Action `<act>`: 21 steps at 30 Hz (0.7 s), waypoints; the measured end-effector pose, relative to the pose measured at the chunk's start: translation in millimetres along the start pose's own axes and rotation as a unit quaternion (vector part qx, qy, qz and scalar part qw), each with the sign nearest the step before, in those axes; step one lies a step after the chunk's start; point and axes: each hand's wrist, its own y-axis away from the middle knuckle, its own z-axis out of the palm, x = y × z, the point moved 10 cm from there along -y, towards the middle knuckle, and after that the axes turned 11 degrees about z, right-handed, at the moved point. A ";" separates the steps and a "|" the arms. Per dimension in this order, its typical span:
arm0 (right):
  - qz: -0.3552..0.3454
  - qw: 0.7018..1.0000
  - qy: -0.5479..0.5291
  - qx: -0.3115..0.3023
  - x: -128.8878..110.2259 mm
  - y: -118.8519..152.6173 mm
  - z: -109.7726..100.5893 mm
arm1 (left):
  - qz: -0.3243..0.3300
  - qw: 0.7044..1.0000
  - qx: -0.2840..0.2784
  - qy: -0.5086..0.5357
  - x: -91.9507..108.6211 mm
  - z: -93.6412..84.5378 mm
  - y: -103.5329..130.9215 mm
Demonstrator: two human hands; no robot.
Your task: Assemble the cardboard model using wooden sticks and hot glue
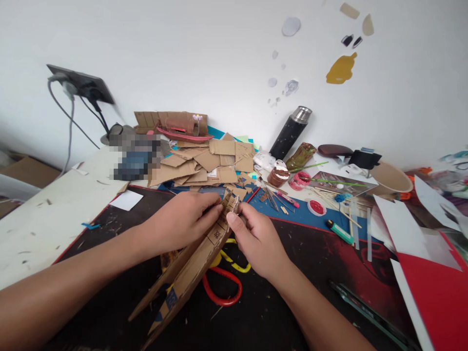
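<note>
Both hands hold one long, narrow cardboard piece (199, 256) that is open lengthwise and tapers toward me, with printed characters and a blue patch on it. My left hand (190, 214) grips its far end from the left, fingers bent over the edge. My right hand (256, 239) pinches the same end from the right, thumb on top. Beneath the cardboard lie scissors with a red handle loop (223, 287); a yellow loop (237, 258) shows beside it. The inside of the cardboard is partly hidden by my left hand.
Cut cardboard pieces (204, 163) are heaped behind my hands, with a small model boat (185, 134) at the back. A black thermos (290, 131), paint jars (278, 175), brushes and sticks stand right of them. A green cutter (340, 232) and red sheet (431, 292) lie at right.
</note>
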 end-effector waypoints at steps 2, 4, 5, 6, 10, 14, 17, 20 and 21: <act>0.003 1.000 0.006 0.002 -0.3 -0.1 -0.1 | -0.005 1.000 -0.004 -0.003 -0.1 1.1 0.1; 0.004 1.000 0.010 0.003 -1.2 -0.4 -0.3 | -0.009 1.000 -0.010 -0.005 -0.5 2.8 0.2; 0.005 1.000 0.011 0.003 -1.6 -0.6 -0.3 | -0.010 1.000 -0.011 -0.007 -0.7 3.2 0.3; 0.005 1.000 0.013 0.003 -2.2 -0.8 -0.3 | -0.011 1.000 -0.012 -0.008 -0.8 3.5 0.5; 0.002 1.000 0.017 0.005 -4.0 -1.1 -1.1 | -0.011 1.000 -0.011 -0.010 -1.2 3.3 0.9; -0.003 1.000 0.017 0.004 -3.4 -0.3 -0.9 | -0.011 1.000 -0.014 0.003 -1.1 4.7 1.0; -0.004 1.000 0.010 0.001 -1.8 0.1 -0.5 | -0.006 1.000 -0.007 0.011 0.0 4.8 1.3; -0.005 1.000 0.004 -0.002 -1.3 0.2 0.0 | -0.003 1.000 -0.004 0.013 0.7 5.2 1.9; -0.005 1.000 0.002 -0.003 -1.3 0.2 0.2 | -0.002 1.000 -0.003 0.014 1.0 5.1 2.1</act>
